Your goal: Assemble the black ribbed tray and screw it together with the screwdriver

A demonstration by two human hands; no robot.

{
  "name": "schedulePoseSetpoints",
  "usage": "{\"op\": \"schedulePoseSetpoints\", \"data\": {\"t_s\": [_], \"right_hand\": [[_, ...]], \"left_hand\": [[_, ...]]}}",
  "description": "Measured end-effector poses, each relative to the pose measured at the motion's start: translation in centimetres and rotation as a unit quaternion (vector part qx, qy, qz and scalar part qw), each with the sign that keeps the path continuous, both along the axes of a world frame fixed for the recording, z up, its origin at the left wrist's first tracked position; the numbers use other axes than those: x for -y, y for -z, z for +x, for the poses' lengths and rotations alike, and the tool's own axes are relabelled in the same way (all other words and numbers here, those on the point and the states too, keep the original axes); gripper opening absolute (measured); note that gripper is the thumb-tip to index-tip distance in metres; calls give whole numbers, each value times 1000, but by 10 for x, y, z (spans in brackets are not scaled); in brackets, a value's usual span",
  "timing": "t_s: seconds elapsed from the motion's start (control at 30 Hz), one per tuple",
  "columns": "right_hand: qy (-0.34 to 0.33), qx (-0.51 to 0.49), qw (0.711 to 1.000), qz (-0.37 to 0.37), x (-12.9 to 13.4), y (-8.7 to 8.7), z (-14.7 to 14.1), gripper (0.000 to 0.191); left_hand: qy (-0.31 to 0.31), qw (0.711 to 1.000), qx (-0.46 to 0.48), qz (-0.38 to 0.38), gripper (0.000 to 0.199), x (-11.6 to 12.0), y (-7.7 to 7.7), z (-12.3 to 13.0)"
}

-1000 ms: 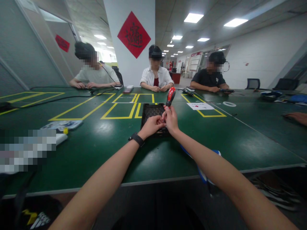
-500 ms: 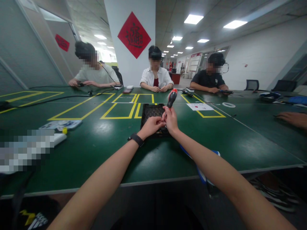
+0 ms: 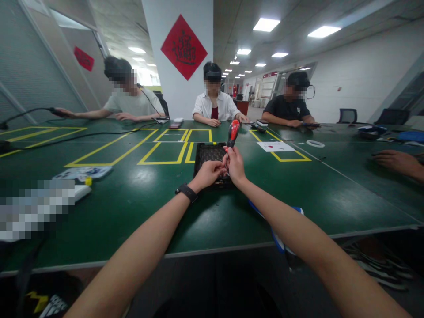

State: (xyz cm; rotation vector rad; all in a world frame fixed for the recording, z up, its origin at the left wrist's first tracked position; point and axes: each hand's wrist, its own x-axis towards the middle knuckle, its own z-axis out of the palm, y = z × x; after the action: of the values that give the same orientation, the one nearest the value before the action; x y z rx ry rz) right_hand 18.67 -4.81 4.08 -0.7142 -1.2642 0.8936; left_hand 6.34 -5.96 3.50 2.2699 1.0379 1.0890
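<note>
A screwdriver point(image 3: 233, 132) with a red and black handle stands nearly upright, its handle tilted slightly to the right. My right hand point(image 3: 234, 164) is closed around its lower part, and the thin shaft runs down between the fingers. Close beside it, the fingertips of my left hand point(image 3: 209, 174) are pinched together near the screwdriver's tip; whatever they hold is too small to make out. Both hands are over a black tray point(image 3: 199, 154) with a dark, patterned inside. The hands cover its right and front parts.
Yellow tape outlines point(image 3: 160, 162) mark the green table point(image 3: 142, 207). A printed sheet point(image 3: 276, 146) and a white ring point(image 3: 315, 144) lie to the right. A blue-and-white object point(image 3: 278, 240) is partly under my right forearm. Several people sit around; another person's hand point(image 3: 395, 161) rests at right.
The screwdriver handle has tipped left and turned, showing more red. My hands stay nearly in place. The person at far left has stretched an arm out to the left.
</note>
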Motion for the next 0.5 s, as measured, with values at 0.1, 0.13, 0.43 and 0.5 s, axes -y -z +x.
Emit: {"op": "schedulePoseSetpoints", "data": {"t_s": [0.1, 0.13, 0.43, 0.5], "right_hand": [[6, -2, 1000, 1, 0, 0, 0, 35], [9, -4, 1000, 3, 0, 0, -1, 34], [-19, -11, 1000, 2, 8, -4, -3, 29], [-17, -16, 1000, 7, 10, -5, -3, 30]], "left_hand": [[7, 1000, 16, -13, 18, 1, 0, 1], [3, 1000, 22, -17, 17, 1, 0, 1], [-43, 997, -39, 56, 20, -3, 5, -1], [-43, 996, -39, 65, 20, -3, 6, -2]]}}
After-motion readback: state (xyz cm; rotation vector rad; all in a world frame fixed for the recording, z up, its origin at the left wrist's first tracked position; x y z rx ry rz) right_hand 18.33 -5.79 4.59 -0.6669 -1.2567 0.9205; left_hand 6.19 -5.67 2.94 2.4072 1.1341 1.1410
